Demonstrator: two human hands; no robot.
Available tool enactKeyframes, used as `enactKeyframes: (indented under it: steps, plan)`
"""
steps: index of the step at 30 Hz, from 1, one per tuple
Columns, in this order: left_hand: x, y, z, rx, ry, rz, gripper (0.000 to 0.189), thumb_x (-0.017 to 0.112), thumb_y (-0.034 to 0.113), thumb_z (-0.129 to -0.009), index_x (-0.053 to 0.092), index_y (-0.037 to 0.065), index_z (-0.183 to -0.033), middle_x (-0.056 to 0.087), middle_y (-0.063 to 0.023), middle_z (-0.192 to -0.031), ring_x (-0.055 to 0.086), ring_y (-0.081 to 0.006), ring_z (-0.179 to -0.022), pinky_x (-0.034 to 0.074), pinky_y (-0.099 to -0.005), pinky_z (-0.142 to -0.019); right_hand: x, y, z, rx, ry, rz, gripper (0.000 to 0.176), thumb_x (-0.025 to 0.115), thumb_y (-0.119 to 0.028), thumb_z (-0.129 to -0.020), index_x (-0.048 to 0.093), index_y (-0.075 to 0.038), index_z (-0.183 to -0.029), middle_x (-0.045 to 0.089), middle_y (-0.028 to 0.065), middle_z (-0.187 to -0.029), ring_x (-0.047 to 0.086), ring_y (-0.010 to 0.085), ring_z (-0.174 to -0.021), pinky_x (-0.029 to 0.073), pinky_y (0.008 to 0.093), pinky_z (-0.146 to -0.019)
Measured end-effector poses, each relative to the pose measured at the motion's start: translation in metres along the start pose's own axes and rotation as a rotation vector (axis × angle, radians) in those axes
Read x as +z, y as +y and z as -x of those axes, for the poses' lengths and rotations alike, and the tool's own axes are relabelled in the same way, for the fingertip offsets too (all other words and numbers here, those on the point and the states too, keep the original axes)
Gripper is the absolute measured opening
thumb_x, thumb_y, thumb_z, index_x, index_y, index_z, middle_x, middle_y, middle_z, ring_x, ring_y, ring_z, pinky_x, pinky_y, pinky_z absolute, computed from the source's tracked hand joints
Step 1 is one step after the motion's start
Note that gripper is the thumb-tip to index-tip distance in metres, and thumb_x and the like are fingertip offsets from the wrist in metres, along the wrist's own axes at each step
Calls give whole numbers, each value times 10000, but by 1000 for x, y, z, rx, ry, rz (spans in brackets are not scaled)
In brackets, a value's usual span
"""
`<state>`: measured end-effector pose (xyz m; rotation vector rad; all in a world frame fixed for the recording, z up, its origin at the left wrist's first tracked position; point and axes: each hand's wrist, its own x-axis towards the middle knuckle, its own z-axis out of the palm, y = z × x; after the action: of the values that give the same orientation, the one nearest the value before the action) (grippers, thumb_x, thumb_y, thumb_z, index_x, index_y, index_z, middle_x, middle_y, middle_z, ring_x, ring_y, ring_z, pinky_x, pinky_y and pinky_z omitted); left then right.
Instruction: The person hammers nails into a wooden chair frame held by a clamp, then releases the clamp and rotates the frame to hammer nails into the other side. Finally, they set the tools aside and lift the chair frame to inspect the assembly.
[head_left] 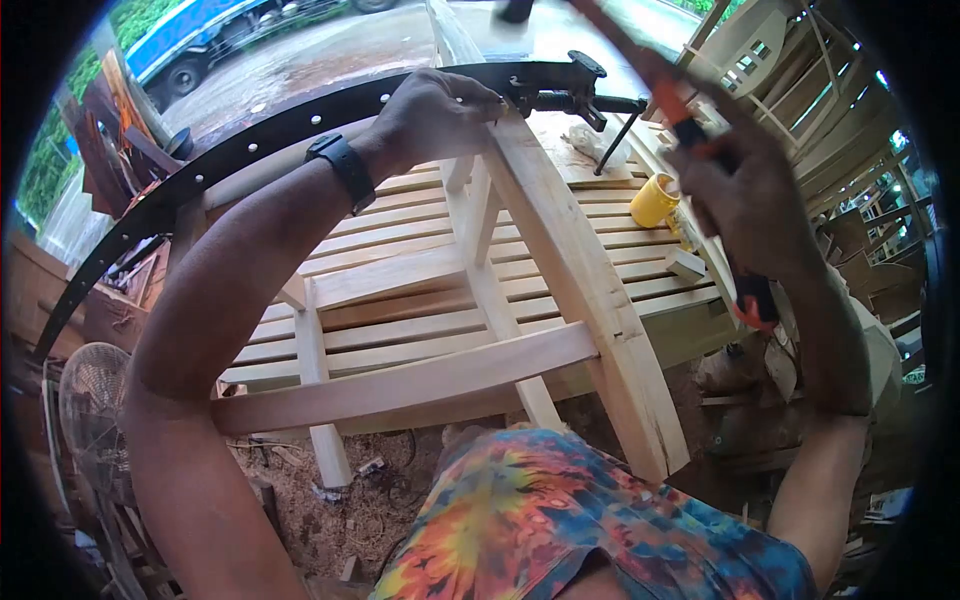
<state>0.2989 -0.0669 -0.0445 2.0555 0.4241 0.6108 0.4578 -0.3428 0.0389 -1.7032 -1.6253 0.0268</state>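
My right hand (745,190) is closed round a hammer (685,125) with an orange and black handle, raised at the upper right; its head is blurred at the top edge. My left hand (435,112) is closed over the end of a thick wooden post (570,260), fingertips pinched beside the clamp; what they hold, if anything, is too small to make out. The post belongs to a pale wooden chair frame (420,375). A long black bar clamp (270,130) with holes runs across the frame, its screw end (570,100) just beyond my left fingertips.
Beneath the frame is a slatted wooden bench (400,335). A yellow cup (655,200) and a small wood block (685,265) are at its right. A fan (95,400) stands at left, wood pieces (850,110) at right. Wood shavings (320,540) cover the floor. A blue truck (200,40) is outside.
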Motion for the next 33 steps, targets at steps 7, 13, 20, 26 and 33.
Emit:
enactKeyframes:
  steps: [7, 13, 20, 26, 33]
  plan:
    - [0, 3, 1, 33, -32, 21, 189, 690, 129, -869, 722, 19, -1020, 713, -48, -879, 629, -93, -748, 522, -236, -695, -20, -15, -5, 81, -36, -127, 541, 630, -98, -887, 473, -113, -1404, 527, -9, -632, 440, 46, -471, 349, 239, -419]
    - [-45, 38, -2, 305, 277, -642, 277, 632, 197, -825, 680, -1, -1013, 698, -133, -886, 657, -203, -782, 515, -328, -715, 2, 11, -4, 31, -260, -28, 501, 634, -78, -888, 512, -110, -1373, 571, 23, -686, 459, 48, -547, 357, 238, -468]
    - [-57, 28, -2, -37, -68, -1085, 306, 501, 209, -869, 671, 4, -1021, 665, -227, -1050, 640, -380, -980, 484, -458, -881, -31, -25, -3, 39, 206, -126, 308, 642, -133, -901, 595, -56, -1196, 580, 15, -648, 488, 49, -478, 360, 215, -404]
    - [-57, 15, -8, -74, -35, -1049, 366, 470, 330, -941, 674, 51, -1062, 670, -232, -978, 636, -397, -925, 470, -486, -825, -14, -2, -7, 238, -246, 157, 487, 565, -57, -915, 476, -114, -1390, 534, 8, -640, 478, 51, -492, 380, 205, -432]
    - [-53, 29, 0, -119, -12, -1019, 330, 480, 180, -842, 668, 57, -1084, 673, -216, -1046, 642, -373, -992, 486, -467, -862, -1, 6, 3, -62, 230, -136, 404, 618, -102, -911, 545, -94, -1308, 591, 40, -685, 535, 97, -557, 438, 267, -506]
